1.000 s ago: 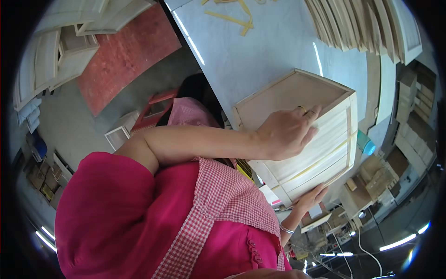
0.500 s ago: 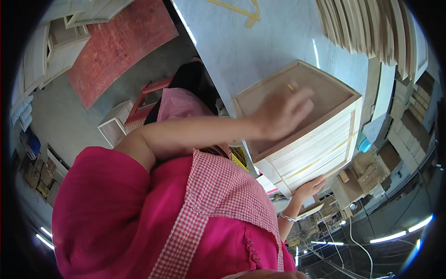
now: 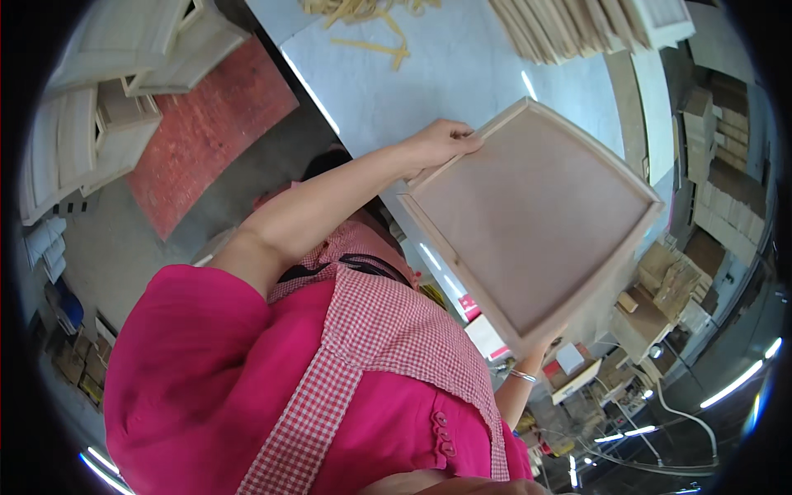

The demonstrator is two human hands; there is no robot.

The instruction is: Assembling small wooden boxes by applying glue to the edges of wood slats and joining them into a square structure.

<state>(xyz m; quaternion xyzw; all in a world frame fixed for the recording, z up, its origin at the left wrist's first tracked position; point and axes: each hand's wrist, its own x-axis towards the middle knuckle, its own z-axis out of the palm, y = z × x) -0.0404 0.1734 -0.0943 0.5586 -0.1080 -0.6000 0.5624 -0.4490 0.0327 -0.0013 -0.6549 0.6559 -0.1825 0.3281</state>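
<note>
A wooden box (image 3: 536, 214) with a raised rim and a recessed brown panel is tilted at the edge of the pale work table (image 3: 454, 82). My left hand (image 3: 445, 144) grips its far left rim, fingers curled over the edge. At the near corner my right hand (image 3: 546, 345), with a bracelet at its wrist, holds the box from beneath; most of its fingers are hidden behind the box. The box's side faces are largely out of sight.
Crumpled yellow tape strips (image 3: 388, 37) lie at the table's far side. A row of wooden panels (image 3: 561, 29) stands at the far right. On the floor to the left are a red board (image 3: 210, 136) and several wooden boxes (image 3: 124, 124). Wooden parts (image 3: 652, 305) are stacked on the right.
My left hand has moved from above the panel to the rim and taken hold. The box has turned and tilted, so its taped light side no longer shows. My right hand stays near the lower corner.
</note>
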